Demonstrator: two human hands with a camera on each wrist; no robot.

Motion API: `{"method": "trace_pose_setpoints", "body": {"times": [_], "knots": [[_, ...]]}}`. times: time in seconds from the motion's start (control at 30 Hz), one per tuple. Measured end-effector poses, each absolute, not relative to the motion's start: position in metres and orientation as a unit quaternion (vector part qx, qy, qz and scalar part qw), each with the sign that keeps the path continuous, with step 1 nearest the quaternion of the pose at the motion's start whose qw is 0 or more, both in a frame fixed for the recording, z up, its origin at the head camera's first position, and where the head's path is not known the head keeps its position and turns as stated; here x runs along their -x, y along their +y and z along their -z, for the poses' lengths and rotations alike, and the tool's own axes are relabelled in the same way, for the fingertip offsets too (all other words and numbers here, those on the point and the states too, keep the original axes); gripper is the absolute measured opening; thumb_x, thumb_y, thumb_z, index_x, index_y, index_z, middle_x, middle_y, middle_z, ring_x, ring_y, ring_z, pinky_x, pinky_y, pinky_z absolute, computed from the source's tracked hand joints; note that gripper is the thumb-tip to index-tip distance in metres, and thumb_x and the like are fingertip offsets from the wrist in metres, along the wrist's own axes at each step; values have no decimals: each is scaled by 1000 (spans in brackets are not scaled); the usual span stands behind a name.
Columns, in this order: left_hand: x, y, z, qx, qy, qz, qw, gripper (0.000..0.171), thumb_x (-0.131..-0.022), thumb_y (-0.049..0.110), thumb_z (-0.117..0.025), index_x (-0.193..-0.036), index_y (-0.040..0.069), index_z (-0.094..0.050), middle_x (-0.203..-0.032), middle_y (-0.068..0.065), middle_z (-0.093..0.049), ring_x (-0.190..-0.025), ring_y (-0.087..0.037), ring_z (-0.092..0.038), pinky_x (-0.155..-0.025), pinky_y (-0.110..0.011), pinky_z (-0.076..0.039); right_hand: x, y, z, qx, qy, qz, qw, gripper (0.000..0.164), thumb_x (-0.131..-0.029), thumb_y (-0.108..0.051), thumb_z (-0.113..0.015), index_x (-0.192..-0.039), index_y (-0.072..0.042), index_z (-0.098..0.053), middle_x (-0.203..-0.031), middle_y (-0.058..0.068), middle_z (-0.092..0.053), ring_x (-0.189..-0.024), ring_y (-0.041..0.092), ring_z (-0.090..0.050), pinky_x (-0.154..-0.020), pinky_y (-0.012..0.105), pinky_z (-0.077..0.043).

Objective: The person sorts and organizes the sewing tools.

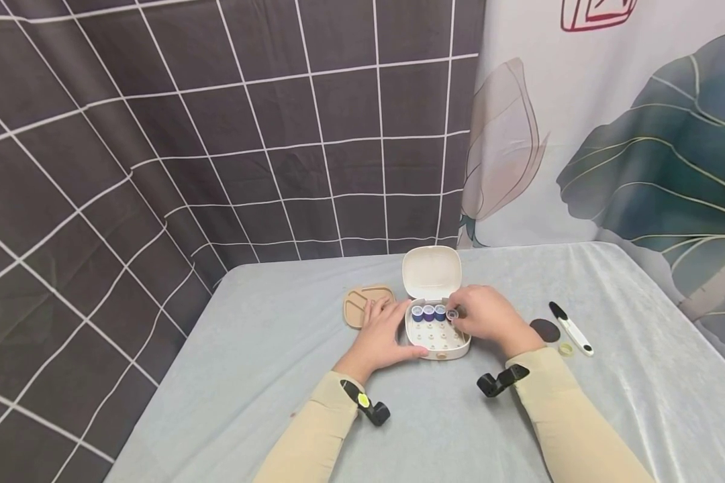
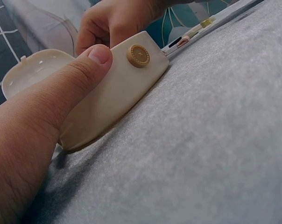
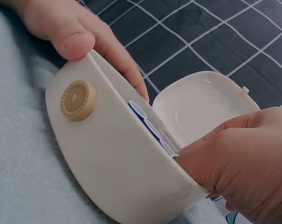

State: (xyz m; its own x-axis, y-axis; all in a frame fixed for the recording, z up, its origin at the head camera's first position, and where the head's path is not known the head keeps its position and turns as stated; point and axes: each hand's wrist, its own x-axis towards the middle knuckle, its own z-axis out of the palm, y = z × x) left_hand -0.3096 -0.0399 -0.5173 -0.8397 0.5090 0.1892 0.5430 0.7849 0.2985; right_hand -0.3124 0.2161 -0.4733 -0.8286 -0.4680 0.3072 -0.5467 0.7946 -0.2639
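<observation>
I have the right hand (image 1: 480, 312) over the sewing box (image 3: 113, 154), its fingers pinching the rim of a thread spool (image 1: 452, 314) at the box's 1 o'clock. That spool sits right between the fingertips, mostly covered by them; whether it is seated on a peg I cannot tell from here. Just beside it, toward 9 o'clock, three more spools stand upright in the same row: a blue one (image 1: 440, 312), a purple one (image 1: 429, 313) and a dark blue one (image 1: 418, 314). Short pegs (image 1: 431, 336) stand in rows toward 6 o'clock of them.

On the other side I have the left hand (image 1: 382, 339) gripping the box at 9 o'clock, thumb against the front near the button-shaped latch (image 2: 139, 56), forefinger along the side wall. The lid (image 1: 432, 268) is swung open at 12 o'clock. A beige divided tray (image 1: 355, 310) lies at 10 o'clock, partly under the left fingers in my head view. Out at 3 o'clock on the surface (image 1: 423, 429) lie a dark disc (image 1: 546, 330), a small yellowish ring (image 1: 566, 349) and a black-tipped white tool (image 1: 574, 332).
</observation>
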Motion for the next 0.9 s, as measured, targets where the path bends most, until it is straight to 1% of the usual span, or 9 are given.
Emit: {"method": "trace_pose_setpoints", "body": {"times": [0.23,0.4,0.47,0.53,0.7,0.9], "knots": [[310,-39,517,279,-944,171,48,103,-75,79,-67,-157,25,-36,-156,-7,-44,-151,-30,-25,-124,-58,-2,310,214,471,-272,-944,-156,107,16,-73,-8,-78,-88,-13,-76,-89,-1,-71,-83,22,-66,-79,47,-56],[310,-39,518,278,-944,173,48,103,-75,79,-67,-157,26,-36,-156,-7,-45,-150,-30,-25,-124,-57,-2,310,213,472,-262,-945,-162,109,18,-71,-5,-78,-88,-13,-76,-89,-3,-63,-79,17,-60,-76,43,-55],[310,-39,517,278,-943,175,48,103,-75,79,-67,-157,25,-36,-155,-7,-45,-150,-30,-25,-123,-58,-2,311,214,473,-259,-945,-168,111,18,-71,-6,-78,-88,-12,-76,-90,-2,-58,-77,15,-57,-73,41,-54],[310,-40,517,278,-943,177,47,103,-75,79,-67,-157,25,-36,-156,-7,-45,-151,-30,-24,-123,-58,-1,311,214,473,-258,-945,-165,113,17,-73,-7,-79,-89,-12,-76,-92,-1,-57,-77,16,-56,-73,41,-54],[309,-40,515,275,-944,179,44,102,-75,79,-67,-156,25,-37,-156,-7,-44,-151,-31,-24,-123,-58,-1,313,215,475,-245,-950,-152,115,17,-77,-10,-81,-94,-9,-77,-98,3,-57,-78,17,-57,-75,44,-54],[309,-39,514,275,-944,177,43,103,-74,79,-67,-156,26,-37,-155,-9,-45,-150,-32,-25,-123,-59,-3,311,210,474,-214,-961,-143,103,23,-81,-14,-81,-102,-7,-79,-95,3,-60,-78,18,-58,-73,43,-55]]}}
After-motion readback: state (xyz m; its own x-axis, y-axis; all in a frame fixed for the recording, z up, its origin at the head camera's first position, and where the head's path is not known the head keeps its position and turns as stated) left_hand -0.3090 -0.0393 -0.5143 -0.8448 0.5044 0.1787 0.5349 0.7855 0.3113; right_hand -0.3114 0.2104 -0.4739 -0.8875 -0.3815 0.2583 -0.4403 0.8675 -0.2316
